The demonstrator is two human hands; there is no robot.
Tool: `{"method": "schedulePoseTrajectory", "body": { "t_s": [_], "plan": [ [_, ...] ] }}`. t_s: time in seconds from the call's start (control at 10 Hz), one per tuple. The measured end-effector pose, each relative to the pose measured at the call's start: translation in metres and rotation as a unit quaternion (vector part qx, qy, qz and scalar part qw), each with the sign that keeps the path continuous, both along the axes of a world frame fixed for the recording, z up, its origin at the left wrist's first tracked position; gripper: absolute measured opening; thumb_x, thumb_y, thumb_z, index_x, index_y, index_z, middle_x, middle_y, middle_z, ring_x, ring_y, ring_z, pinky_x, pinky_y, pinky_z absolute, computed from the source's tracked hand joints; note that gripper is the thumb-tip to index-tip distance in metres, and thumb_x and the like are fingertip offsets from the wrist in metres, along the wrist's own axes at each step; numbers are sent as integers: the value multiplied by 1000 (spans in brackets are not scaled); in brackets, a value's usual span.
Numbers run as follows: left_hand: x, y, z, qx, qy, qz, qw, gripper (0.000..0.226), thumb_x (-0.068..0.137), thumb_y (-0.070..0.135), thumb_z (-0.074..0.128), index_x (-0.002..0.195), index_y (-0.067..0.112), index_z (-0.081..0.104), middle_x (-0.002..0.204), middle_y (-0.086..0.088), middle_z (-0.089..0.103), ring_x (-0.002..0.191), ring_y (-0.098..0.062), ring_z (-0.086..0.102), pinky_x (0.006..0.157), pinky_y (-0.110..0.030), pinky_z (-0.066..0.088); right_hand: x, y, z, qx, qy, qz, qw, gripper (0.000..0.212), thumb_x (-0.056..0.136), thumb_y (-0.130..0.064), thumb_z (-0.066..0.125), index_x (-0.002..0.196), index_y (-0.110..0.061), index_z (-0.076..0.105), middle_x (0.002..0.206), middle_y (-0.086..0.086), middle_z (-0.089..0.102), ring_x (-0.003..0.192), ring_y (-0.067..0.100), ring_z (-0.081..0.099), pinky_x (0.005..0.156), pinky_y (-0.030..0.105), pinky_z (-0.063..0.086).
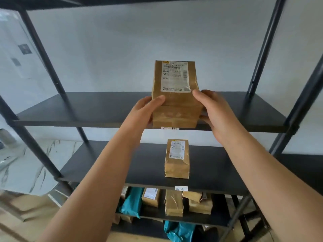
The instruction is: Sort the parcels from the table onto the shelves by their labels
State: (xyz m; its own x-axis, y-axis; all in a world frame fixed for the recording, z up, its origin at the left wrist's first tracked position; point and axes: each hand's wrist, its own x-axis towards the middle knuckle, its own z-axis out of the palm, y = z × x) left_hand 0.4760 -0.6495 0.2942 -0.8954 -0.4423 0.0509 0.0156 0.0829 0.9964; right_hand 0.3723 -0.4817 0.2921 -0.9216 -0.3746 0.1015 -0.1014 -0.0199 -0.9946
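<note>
A brown cardboard parcel [175, 100] with a white shipping label on top lies at the front edge of the upper black shelf [87, 109]. My left hand [148, 109] grips its left side and my right hand [215, 110] grips its right side. A small white tag hangs on the shelf edge just under the parcel, partly hidden. On the shelf below [139, 165] lies a second, similar brown parcel [177, 159] with a white label, untouched.
The black metal rack has slanted uprights [43, 55] at left and right. A lower shelf holds several brown parcels [173, 203] and a teal plastic mailer [132, 201]; another teal mailer [178, 231] lies beneath. A white wall stands behind.
</note>
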Motion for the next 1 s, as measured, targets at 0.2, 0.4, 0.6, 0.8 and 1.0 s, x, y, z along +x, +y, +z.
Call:
{"method": "schedulePoseTrajectory", "body": {
  "t_s": [0.2,0.4,0.6,0.8,1.0],
  "plan": [
    [-54,-16,12,-28,-24,37,999,100,55,80,66,133,19,57,114,-3,76,104,-24,74,101,-46,54,-49,-27,5,15,8,16,1000,64,83,-59,65,133,-20,56,122,0,71,111,19,69,102,46,53],
    [-79,-36,8,-52,-53,15,997,89,71,81,54,129,16,63,118,-6,75,110,-24,71,106,-44,50,-62,-50,-1,65,6,35,997,45,94,-56,56,125,-24,61,125,-2,69,118,18,63,108,44,46],
    [-102,-57,-12,-83,-80,8,993,115,53,95,41,136,18,61,122,-7,73,113,-27,68,106,-46,48,-62,-65,-5,90,8,3,996,51,99,-55,47,137,-23,59,109,-11,61,100,10,54,88,31,38],
    [-98,-51,-7,-114,-101,-3,988,116,67,94,27,150,16,45,141,-8,61,125,-26,58,99,-37,42,-59,-71,-6,102,3,-23,995,61,98,-60,43,146,-23,52,145,0,58,133,21,51,95,33,37],
    [-83,-54,-24,-137,-29,60,988,84,92,67,48,159,21,26,161,-5,38,142,-26,43,105,-36,37,-45,-67,-13,122,67,-156,978,66,98,-59,42,151,-19,45,153,3,50,139,25,47,94,32,35]
  ]
}}
